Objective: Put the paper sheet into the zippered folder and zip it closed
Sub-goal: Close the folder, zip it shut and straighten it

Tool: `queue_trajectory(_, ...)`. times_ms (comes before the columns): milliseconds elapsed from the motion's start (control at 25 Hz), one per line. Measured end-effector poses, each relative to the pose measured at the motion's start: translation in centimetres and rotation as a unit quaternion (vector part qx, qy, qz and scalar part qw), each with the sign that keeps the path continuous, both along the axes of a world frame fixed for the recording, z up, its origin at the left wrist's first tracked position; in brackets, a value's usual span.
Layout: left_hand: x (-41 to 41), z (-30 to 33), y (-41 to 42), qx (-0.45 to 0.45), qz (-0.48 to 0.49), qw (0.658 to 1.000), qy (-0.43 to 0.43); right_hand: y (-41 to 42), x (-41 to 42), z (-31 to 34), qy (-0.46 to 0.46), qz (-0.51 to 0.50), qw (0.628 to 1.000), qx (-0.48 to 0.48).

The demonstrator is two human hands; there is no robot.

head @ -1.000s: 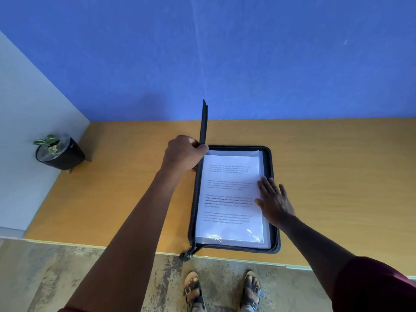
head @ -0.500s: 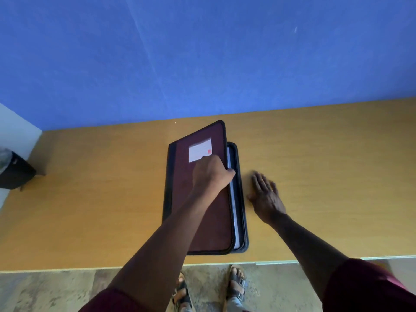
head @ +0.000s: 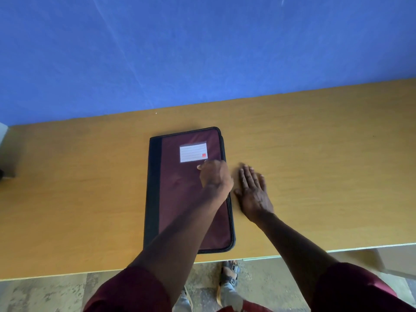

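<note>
The zippered folder (head: 180, 190) lies folded flat on the wooden table (head: 315, 167). Its maroon cover faces up, with a black spine on the left and a white label (head: 193, 155) near the top. The paper sheet is hidden inside. My left hand (head: 215, 176) sits on the cover at its right edge, fingers curled over that edge and thumb on top just below the label. My right hand (head: 253, 192) lies flat on the table just right of the folder, fingers straight. I cannot see the zipper pull.
A blue wall (head: 202, 52) rises right behind the table. The table's front edge (head: 292, 255) runs just below the folder, with floor and sandalled feet (head: 229, 273) beyond it. A dark object (head: 1, 174) shows at the far left edge.
My left hand swung the cover from upright down over the sheet until the folder lay flat. My right hand slid off the paper onto the table beside the folder.
</note>
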State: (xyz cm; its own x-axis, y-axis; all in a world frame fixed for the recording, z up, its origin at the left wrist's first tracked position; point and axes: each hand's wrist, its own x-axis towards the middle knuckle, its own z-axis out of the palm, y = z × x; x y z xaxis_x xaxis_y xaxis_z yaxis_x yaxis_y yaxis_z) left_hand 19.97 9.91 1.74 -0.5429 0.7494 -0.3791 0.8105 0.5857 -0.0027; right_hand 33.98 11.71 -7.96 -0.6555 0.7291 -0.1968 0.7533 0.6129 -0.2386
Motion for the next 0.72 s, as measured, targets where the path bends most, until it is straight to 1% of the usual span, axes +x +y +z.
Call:
queue_trajectory(280, 0.8, -1.8, -0.1, -0.056, -0.016, 0.998, 0.011, -0.1, -0.2, -0.6, -0.018, -0.007, 1.0, 0.019)
queue_trajectory(360, 0.8, -1.9, -0.2, -0.058, -0.02, 0.998, 0.005, 0.0, -0.2, -0.5, -0.017, -0.007, 1.0, 0.018)
queue_trajectory(560, 0.1, -1.5, -1.6, -0.012, -0.006, 0.999, -0.039, -0.2, -0.4, 0.1, -0.024, -0.012, 1.0, 0.008)
queue_trajectory(720, -0.4, -2.2, -4.9, 0.031, -0.027, 0.998, -0.047, -1.1, -1.3, 1.4, -0.007, -0.051, 0.998, -0.03)
